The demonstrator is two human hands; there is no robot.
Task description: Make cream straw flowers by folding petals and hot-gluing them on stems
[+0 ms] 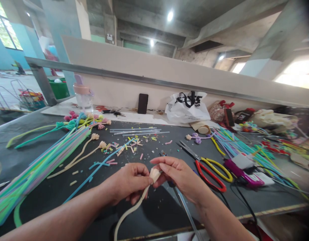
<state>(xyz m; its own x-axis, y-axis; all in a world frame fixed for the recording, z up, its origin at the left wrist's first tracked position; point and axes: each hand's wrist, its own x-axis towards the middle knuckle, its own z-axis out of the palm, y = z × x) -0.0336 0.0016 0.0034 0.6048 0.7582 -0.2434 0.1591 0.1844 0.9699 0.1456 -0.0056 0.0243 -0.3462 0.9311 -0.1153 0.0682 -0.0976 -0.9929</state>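
Between both hands, above the front of the dark table, is a cream-coloured pipe-cleaner flower (155, 174) with a long fuzzy stem that curves down to the table's front edge. My left hand (131, 182) pinches it just below the head, thumb and fingers closed on the stem. My right hand (173, 172) has its fingertips closed on the petals from the other side. Two similar cream flowers (95, 136) with stems lie to the left. Scissors (203, 162) with one red and one yellow handle rest open to the right of my right hand.
Bundled coloured pipe cleaners (51, 160) cover the left, with more (242, 147) at the right. Cut bits (131, 147) and clear sticks (136, 131) lie mid-table. A magenta glue gun (245, 174) with a cord sits right. Behind stand a phone (142, 103), a bottle (84, 98) and a white bag (187, 108).
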